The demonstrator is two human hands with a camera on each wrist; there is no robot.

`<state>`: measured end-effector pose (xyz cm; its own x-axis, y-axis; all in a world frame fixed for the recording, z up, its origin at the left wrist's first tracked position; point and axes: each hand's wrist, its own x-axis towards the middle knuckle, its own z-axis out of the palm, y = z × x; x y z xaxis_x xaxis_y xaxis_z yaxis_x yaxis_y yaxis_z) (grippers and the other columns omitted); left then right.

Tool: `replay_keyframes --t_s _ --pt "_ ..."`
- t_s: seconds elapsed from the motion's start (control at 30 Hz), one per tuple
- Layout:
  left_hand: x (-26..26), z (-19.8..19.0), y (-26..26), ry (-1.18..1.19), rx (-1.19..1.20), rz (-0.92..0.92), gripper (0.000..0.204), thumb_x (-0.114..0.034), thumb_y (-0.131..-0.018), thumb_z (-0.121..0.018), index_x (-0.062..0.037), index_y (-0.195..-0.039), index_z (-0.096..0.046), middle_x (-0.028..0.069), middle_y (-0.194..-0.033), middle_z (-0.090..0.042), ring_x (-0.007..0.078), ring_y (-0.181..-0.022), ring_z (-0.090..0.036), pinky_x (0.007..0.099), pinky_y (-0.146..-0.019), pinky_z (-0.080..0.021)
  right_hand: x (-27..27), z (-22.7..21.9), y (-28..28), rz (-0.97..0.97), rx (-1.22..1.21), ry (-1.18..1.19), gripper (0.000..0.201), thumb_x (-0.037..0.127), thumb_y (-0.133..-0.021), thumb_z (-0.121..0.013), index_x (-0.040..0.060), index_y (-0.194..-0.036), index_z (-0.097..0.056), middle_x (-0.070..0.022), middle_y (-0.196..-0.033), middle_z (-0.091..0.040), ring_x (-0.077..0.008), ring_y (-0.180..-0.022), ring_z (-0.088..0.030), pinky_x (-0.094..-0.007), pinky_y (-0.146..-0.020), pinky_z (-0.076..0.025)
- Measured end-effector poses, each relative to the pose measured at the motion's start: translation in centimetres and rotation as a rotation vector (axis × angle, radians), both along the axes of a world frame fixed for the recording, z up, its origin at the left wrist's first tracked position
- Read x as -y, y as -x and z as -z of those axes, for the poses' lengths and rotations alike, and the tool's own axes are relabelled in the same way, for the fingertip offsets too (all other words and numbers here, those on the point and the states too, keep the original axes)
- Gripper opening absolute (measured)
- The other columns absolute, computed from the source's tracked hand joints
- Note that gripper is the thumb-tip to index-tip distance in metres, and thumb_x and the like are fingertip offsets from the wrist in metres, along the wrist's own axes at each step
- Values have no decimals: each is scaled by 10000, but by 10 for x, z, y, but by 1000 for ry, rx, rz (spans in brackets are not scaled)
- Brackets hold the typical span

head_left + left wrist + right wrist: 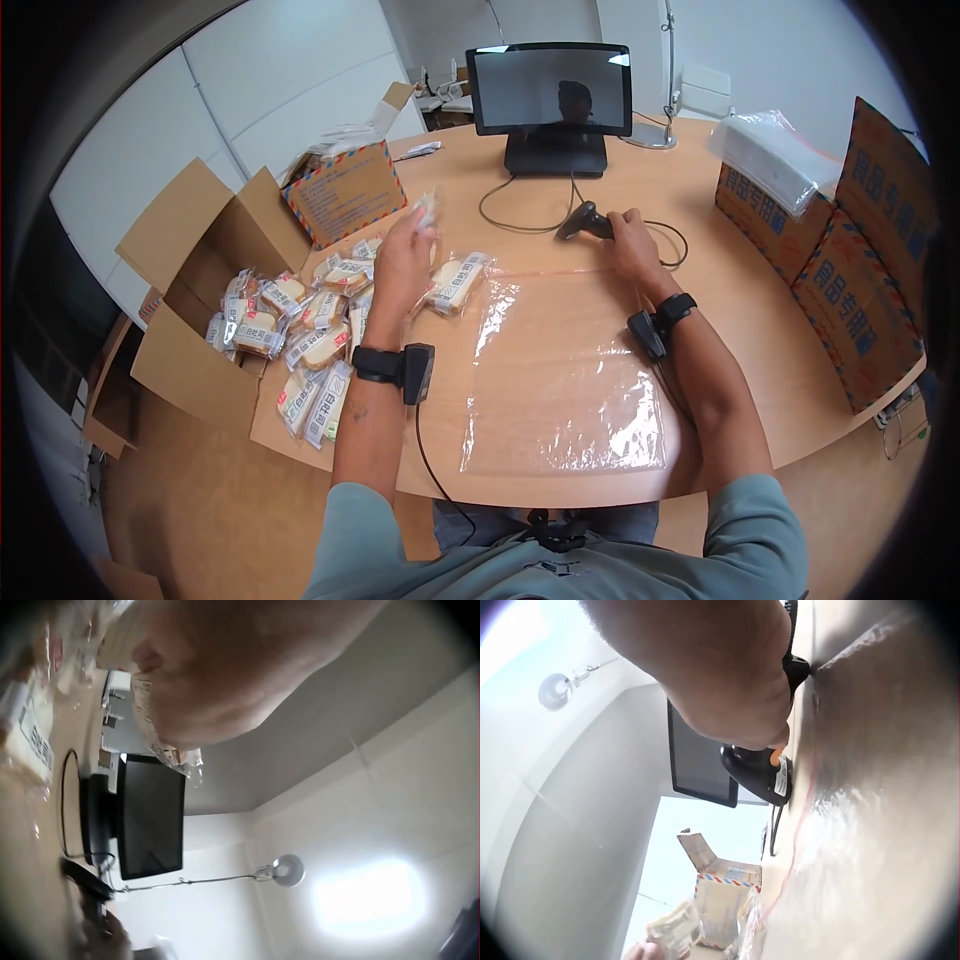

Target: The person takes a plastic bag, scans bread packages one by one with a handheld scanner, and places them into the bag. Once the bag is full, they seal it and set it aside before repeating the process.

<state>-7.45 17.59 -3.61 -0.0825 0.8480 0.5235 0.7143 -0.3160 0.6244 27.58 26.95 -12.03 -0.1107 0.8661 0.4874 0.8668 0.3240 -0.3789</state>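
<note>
My left hand (402,262) is raised over the left part of the table, gripping a clear-wrapped packet of sliced bread (675,928), blurred in the head view. Just below it lies another wrapped bread packet (459,282), beside a pile of similar packets (322,310). In the right wrist view, a black barcode scanner (756,771) with an orange trigger shows under my curled fingers; my right hand (632,246) holds it by the handle, its head pointing left. A large, flat transparent plastic bag (560,390) lies on the table between my forearms.
An open carton (190,310) on its side borders the bread pile, with a printed box (350,195) behind it. At the back stands a black monitor (550,92), with a cable (490,215) in front. Printed cartons (850,285) and stacked clear bags (775,160) line the right.
</note>
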Motion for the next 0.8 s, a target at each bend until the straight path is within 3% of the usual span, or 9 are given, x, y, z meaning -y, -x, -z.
replay_keyframes --t_s 0.03,0.07,0.13,0.2,0.27,0.4,0.5,0.67,0.8 --pt "5 -9 -13 18 253 63 402 -248 -1002 -562 -10 -1326 -566 210 -1308 -597 341 -1185 -595 433 -1010 -478 -2 -1 1 2 4 -2 442 110 -848 -641 25 -1265 -521 -228 -1180 -542 -422 -1064 -574 -489 -906 -479" --pt "1 -5 -23 18 259 68 402 -248 -1002 -562 -10 -1326 -566 210 -1308 -597 341 -1185 -595 433 -1010 -478 -3 -2 2 19 7 29 413 112 -853 -620 16 -1242 -519 -235 -1162 -555 -427 -1046 -581 -496 -898 -479" --pt "-6 7 -46 87 1250 637 451 -319 -1039 -518 -17 -1373 -483 172 -1269 -601 327 -1197 -583 437 -1021 -494 -6 2 2 49 17 64 385 113 -857 -600 8 -1218 -517 -242 -1143 -568 -431 -1028 -587 -503 -890 -479" --pt "-10 19 -73 176 1458 696 436 -303 -1038 -517 -31 -1375 -465 171 -1309 -578 348 -1223 -563 485 -1047 -478 -13 8 -1 39 -1 -27 230 121 -884 -574 -21 -1052 -507 -257 -1042 -588 -444 -939 -599 -531 -811 -484" --pt "-8 29 -90 270 1725 752 401 -251 -1028 -538 -41 -1360 -457 174 -1350 -548 346 -1292 -507 512 -1105 -448 -13 2 -7 72 -49 -64 264 146 -889 -565 -30 -1074 -499 -253 -1015 -600 -441 -941 -601 -526 -808 -482" --pt "-29 64 -94 220 1659 655 383 -163 -1010 -560 -45 -1358 -451 151 -1337 -558 323 -1255 -541 507 -1097 -456 -5 -20 -10 120 -290 -204 411 286 -859 -608 -35 -1101 -523 -239 -1011 -638 -421 -948 -621 -489 -809 -487" --pt "-30 75 -93 150 1490 647 385 -72 -991 -542 -41 -1361 -441 124 -1313 -571 290 -1206 -574 478 -1084 -468 11 -52 -4 110 -350 -106 513 412 -791 -678 -26 -1041 -582 -233 -982 -668 -403 -927 -645 -457 -801 -502" --pt "-30 84 -102 114 1419 534 348 -56 -987 -512 -43 -1331 -463 86 -1263 -585 213 -1119 -608 387 -999 -510 22 -62 11 49 -276 -63 570 508 -740 -725 -8 -964 -633 -217 -894 -688 -392 -850 -668 -454 -757 -516" --pt "-26 81 -108 122 1459 510 341 -65 -991 -511 -35 -1327 -463 91 -1269 -579 215 -1132 -600 387 -1014 -500 29 -57 19 54 -176 -26 589 531 -739 -736 -4 -964 -638 -211 -867 -695 -370 -801 -680 -451 -720 -523"
